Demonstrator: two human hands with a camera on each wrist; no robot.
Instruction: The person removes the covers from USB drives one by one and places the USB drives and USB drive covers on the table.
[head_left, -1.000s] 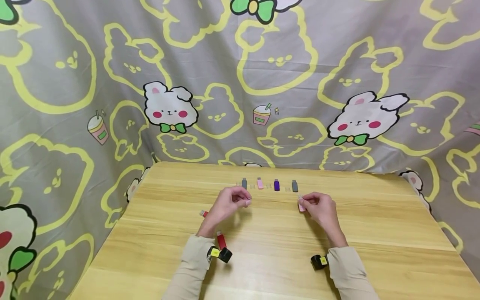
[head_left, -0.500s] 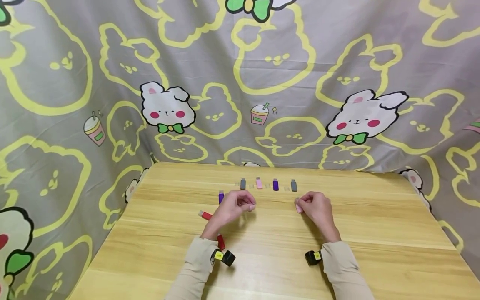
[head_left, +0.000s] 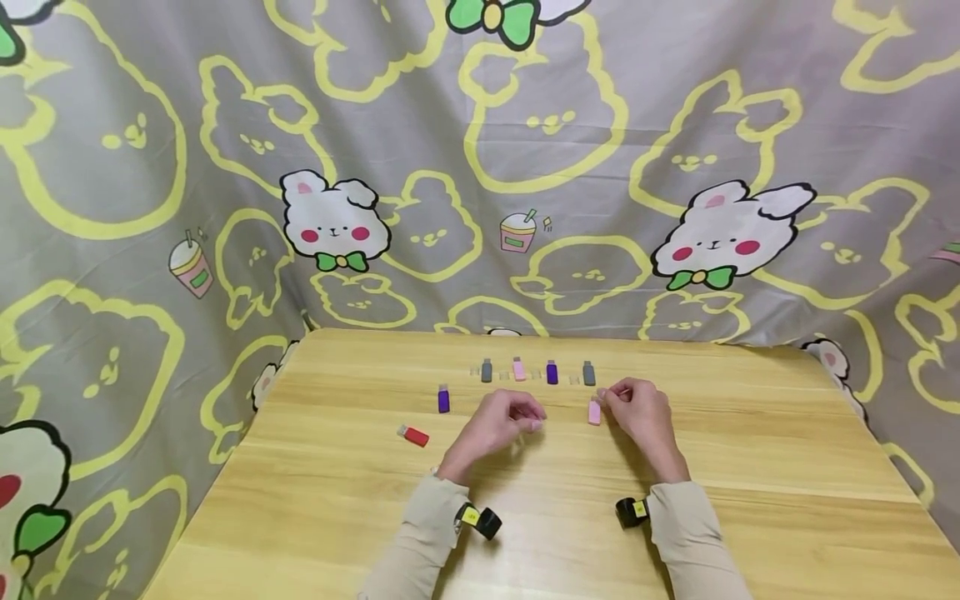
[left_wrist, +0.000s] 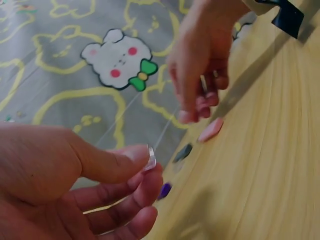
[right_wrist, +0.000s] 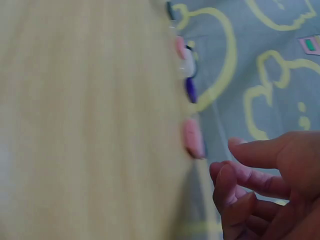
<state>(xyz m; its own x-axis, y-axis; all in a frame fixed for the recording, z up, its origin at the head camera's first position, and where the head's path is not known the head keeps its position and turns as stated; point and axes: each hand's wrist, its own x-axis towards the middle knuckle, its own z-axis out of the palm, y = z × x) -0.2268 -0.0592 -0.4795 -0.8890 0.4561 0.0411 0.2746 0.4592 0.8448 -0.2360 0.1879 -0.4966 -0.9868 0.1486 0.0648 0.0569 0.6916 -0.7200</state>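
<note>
My left hand [head_left: 501, 427] hovers over the table, pinching a small clear cap [left_wrist: 151, 159] between thumb and index finger. To its right, a pink USB stick [head_left: 594, 411] lies on the wood with its metal plug pointing away. My right hand [head_left: 639, 410] is just right of that stick, fingertips close to its plug end; in the right wrist view the thumb and fingers are apart with nothing between them. Behind the hands runs a row of USB sticks: grey [head_left: 487, 371], pink [head_left: 518, 369], purple [head_left: 552, 372] and another grey stick [head_left: 588, 373].
Clear caps, one of them a cap [head_left: 574, 380] beside the right grey stick, lie between the sticks in the row. At left are a purple USB stick [head_left: 443, 400] and a red one [head_left: 414, 436]. A patterned curtain [head_left: 420, 208] hangs behind the wooden table [head_left: 750, 450].
My right hand has let go of the pink USB stick. My left hand has moved right with the cap, uncovering the purple and red sticks; its arm now hides a second red stick.
</note>
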